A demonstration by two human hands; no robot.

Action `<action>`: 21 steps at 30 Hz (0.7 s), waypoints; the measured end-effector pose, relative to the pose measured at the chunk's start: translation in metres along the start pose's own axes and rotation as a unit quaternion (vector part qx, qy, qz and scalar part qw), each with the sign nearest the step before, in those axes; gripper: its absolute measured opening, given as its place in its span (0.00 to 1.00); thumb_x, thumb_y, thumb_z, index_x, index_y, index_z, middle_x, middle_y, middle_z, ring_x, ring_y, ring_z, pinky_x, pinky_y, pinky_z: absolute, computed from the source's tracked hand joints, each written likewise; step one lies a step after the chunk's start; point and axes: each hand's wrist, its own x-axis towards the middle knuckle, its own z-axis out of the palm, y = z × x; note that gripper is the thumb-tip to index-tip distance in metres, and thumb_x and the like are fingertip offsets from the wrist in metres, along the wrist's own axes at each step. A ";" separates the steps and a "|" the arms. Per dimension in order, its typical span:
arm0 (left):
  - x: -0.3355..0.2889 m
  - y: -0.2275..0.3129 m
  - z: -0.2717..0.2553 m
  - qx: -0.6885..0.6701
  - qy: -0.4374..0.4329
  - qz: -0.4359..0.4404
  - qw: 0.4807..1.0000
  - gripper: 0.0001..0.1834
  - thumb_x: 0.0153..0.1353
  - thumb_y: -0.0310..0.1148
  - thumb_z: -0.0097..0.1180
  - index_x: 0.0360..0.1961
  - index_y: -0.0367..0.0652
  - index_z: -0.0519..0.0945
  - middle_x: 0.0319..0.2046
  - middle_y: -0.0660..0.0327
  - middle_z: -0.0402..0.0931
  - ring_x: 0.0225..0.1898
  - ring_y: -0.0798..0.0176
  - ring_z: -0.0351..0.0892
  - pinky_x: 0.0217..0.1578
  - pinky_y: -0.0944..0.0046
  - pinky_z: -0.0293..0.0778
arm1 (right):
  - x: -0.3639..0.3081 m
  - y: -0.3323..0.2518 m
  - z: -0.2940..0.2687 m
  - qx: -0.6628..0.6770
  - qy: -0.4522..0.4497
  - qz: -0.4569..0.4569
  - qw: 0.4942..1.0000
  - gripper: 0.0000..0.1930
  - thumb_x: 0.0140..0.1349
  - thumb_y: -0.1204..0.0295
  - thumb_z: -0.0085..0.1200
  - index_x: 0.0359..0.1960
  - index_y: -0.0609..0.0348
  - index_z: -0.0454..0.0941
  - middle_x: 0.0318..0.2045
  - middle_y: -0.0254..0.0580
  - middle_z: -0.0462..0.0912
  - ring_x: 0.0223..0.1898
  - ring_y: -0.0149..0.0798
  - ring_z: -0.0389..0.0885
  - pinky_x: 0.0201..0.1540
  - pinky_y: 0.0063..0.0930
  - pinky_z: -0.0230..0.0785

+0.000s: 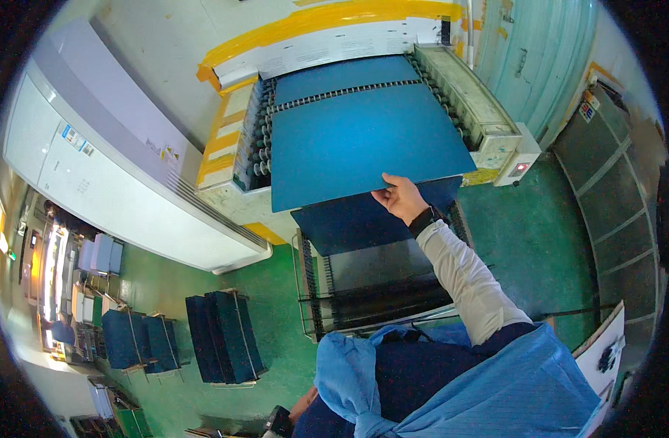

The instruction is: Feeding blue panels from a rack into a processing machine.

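My right hand [401, 198] pinches the near edge of a flat blue panel [363, 142], thumb on top and the other fingers beneath. That panel rests on the roller conveyor of a machine, its near edge sticking out past the rollers. Behind it on the same rollers lies a second blue panel [345, 79]. Below the held edge, dark blue panels [382, 223] stand in a wire rack [309, 292]. At the lower edge of the picture my left hand [303, 404] shows only in small part, close to a black object [279, 421]; its fingers are hidden.
The conveyor's side housing [469, 91] has a small control box [520, 157] at its near right corner. A tall white cabinet [122, 164] stands at the left. Racks of dark blue panels [225, 336] sit on the green floor, and a grey mesh-like screen [615, 197] leans at the right.
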 end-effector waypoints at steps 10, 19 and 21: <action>0.006 0.005 -0.001 -0.005 0.003 -0.005 1.000 0.32 0.59 0.38 0.54 0.64 0.43 0.61 0.65 0.48 0.55 0.65 0.44 0.57 0.63 0.54 0.60 | 0.012 -0.001 -0.001 0.013 0.013 -0.003 1.000 0.07 0.63 0.71 0.54 0.37 0.58 0.70 0.36 0.44 0.77 0.37 0.43 0.77 0.48 0.41 0.75; 0.009 0.007 0.000 -0.007 0.005 -0.008 1.000 0.32 0.59 0.38 0.55 0.64 0.43 0.61 0.65 0.48 0.55 0.65 0.43 0.57 0.63 0.54 0.59 | 0.017 -0.005 0.003 -0.007 0.014 0.000 1.000 0.06 0.63 0.71 0.54 0.38 0.58 0.72 0.38 0.43 0.77 0.39 0.41 0.76 0.52 0.39 0.71; 0.009 0.007 0.000 -0.008 0.004 -0.008 1.000 0.32 0.59 0.38 0.55 0.64 0.43 0.61 0.65 0.48 0.55 0.66 0.43 0.57 0.63 0.54 0.59 | 0.021 -0.006 -0.003 -0.026 0.005 -0.009 1.000 0.11 0.61 0.67 0.59 0.37 0.56 0.70 0.37 0.46 0.76 0.38 0.44 0.77 0.47 0.40 0.75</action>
